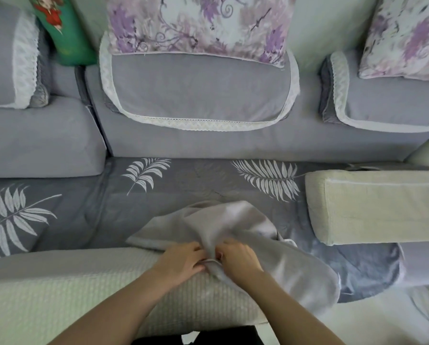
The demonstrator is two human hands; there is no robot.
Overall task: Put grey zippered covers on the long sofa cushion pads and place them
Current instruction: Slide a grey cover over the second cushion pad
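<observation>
While bunched at the near edge of the seat, soft grey fabric cover (233,225) gripped by both hands, left hand (181,261) and right hand (238,258) close together, knuckles nearly touching, fingers curled and pinched into the cloth at its rim. Draped from the hands toward 12 o'clock in a loose hump and toward 4 o'clock in a long flap over the seat edge. Directly beneath the hands, long cream-white waffle-textured cushion pad (59,290), lying across the foreground from 9 o'clock toward 5 o'clock, bare along its left length, right end under the gathered cover. Whether any part of that pad sits inside the cover: cannot tell. At 3 o'clock, second cream-white long cushion pad with a piped edge (372,207), uncovered, resting on the seat well apart from the hands. Underneath everything, dark grey seat throw printed with white fern leaves (96,207). At 12 o'clock, grey back cushion trimmed with white lace (198,90), topped by purple floral pillow (201,23); at 1 o'clock, another floral pillow (407,38); at 11 o'clock, green printed cushion (66,38) leaning upright.
</observation>
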